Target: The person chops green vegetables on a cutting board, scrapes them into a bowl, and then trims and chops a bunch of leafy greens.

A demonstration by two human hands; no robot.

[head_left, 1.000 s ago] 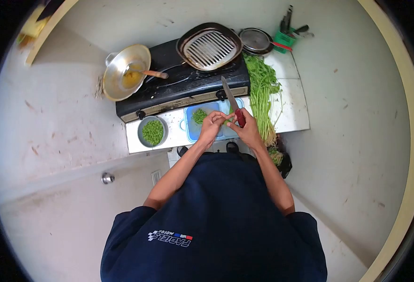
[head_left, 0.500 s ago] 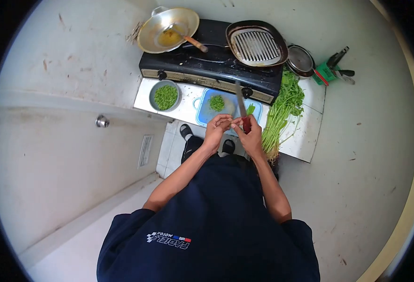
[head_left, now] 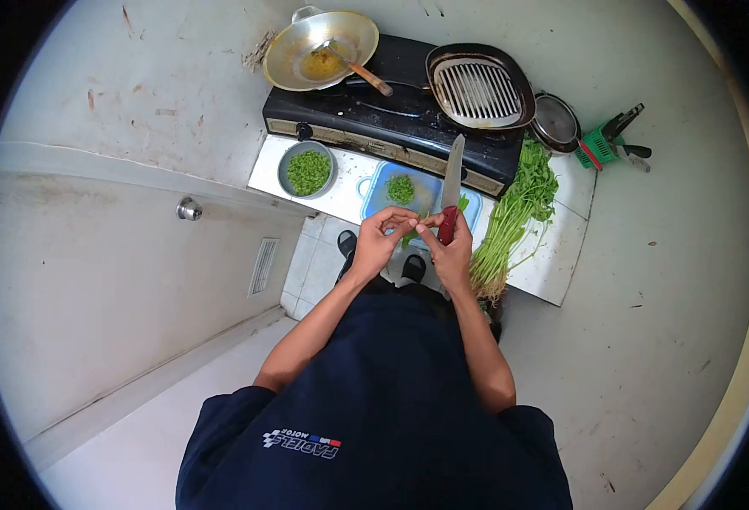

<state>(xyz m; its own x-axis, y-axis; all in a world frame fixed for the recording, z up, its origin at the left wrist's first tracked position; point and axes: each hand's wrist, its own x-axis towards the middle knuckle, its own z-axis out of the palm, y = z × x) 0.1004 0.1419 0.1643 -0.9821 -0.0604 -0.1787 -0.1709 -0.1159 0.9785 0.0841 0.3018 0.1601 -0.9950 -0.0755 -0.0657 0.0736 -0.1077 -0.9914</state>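
Note:
My right hand (head_left: pixel 452 260) is wrapped around the red handle of a kitchen knife (head_left: pixel 453 177), its blade pointing up and away from me. Its thumb and a finger meet my left hand (head_left: pixel 378 245), which is closed in a pinch on a small sprig of leafy greens (head_left: pixel 407 239). Both hands are held over the near edge of a blue cutting board (head_left: pixel 376 192). On the board lies a small heap of chopped greens (head_left: pixel 401 189). Right of my hands, a bunch of long-stemmed leafy greens (head_left: pixel 510 217) with roots rests on the white tiled counter (head_left: pixel 553 255).
A grey bowl (head_left: pixel 333 180) of chopped greens stands left of the board. Behind is a black gas stove (head_left: pixel 391 127) with a wok (head_left: pixel 276 64), a wood-handled ladle (head_left: pixel 373 79) and a grill pan (head_left: pixel 523 106). A strainer (head_left: pixel 555 119) and a green basket (head_left: pixel 593 151) of knives stand right.
The knife blade has tilted slightly to the right. Both hands stay together, and more of the green sprig shows below the fingers. The whole view has shifted a little.

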